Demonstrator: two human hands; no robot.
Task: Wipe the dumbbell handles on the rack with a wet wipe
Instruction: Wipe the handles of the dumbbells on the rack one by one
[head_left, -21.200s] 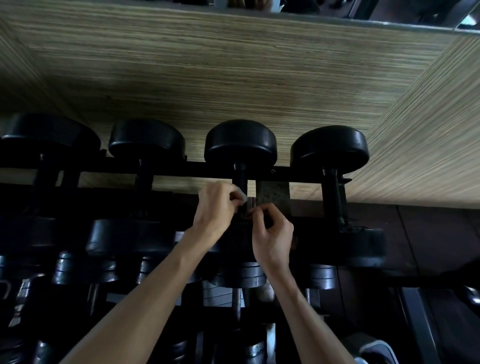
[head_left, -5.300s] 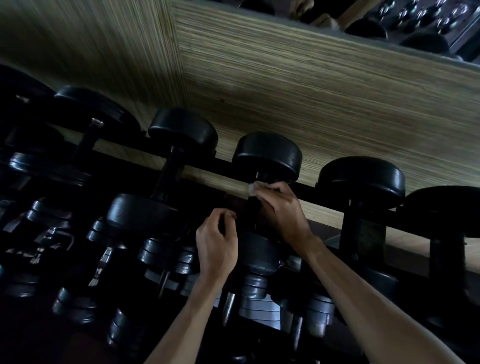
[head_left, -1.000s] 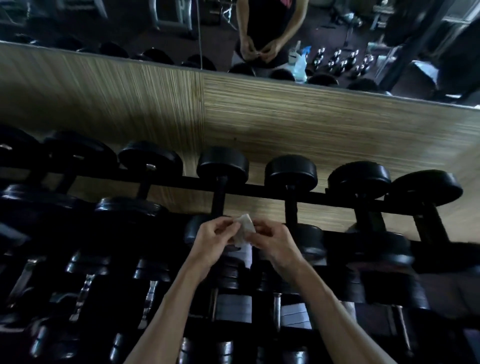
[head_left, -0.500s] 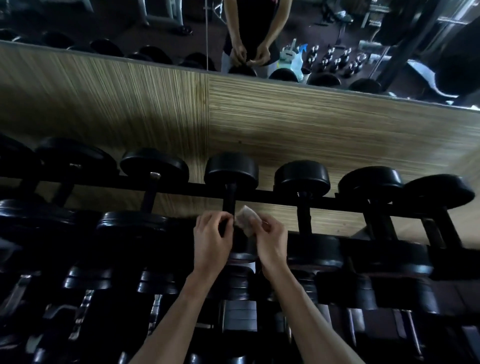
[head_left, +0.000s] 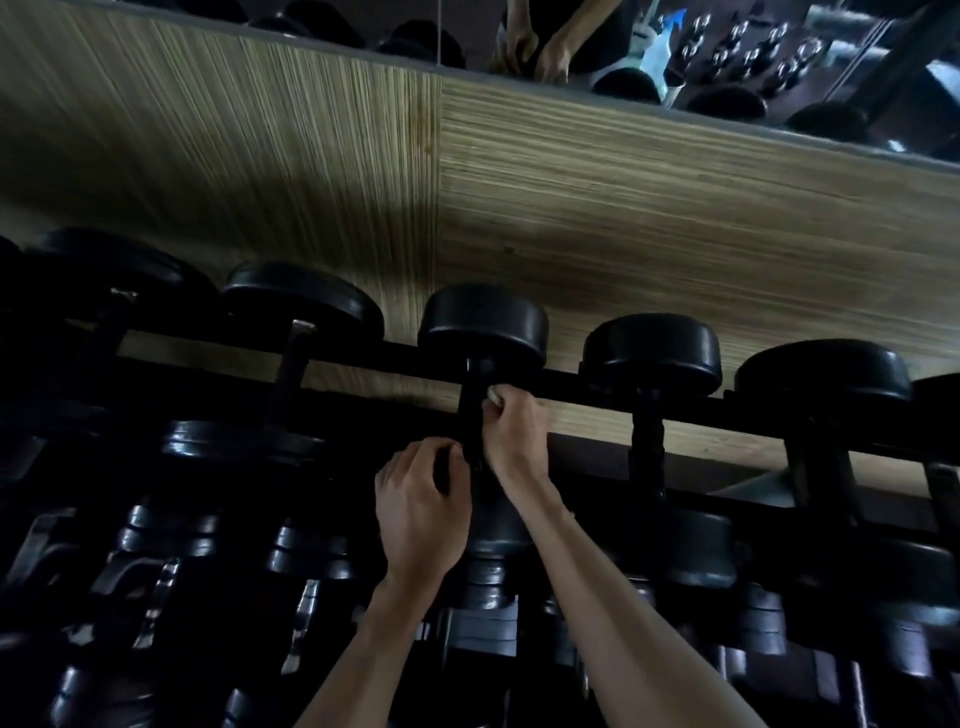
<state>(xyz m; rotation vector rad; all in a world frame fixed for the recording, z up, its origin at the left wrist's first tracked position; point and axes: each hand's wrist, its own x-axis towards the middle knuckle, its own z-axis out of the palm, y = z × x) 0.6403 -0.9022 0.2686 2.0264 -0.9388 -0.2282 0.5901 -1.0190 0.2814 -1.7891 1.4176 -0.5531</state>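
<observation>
Against wood-panel wall, rack carries row of black dumbbells, heads rearward, handles facing person for easy reach. Centre dumbbell is one being cleaned. Its handle crosses rack bar. Right hand wraps handle with wet wipe bunched under fingers, likely for rub along grip. Left hand below, fingers curled at handle's lower end, probably steadying; actual grasp unclear in dark.

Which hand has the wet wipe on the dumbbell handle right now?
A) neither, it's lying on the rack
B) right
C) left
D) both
B: the right hand presses the white wet wipe against the dumbbell handle; the left hand sits lower, curled, with no wipe showing.
</observation>
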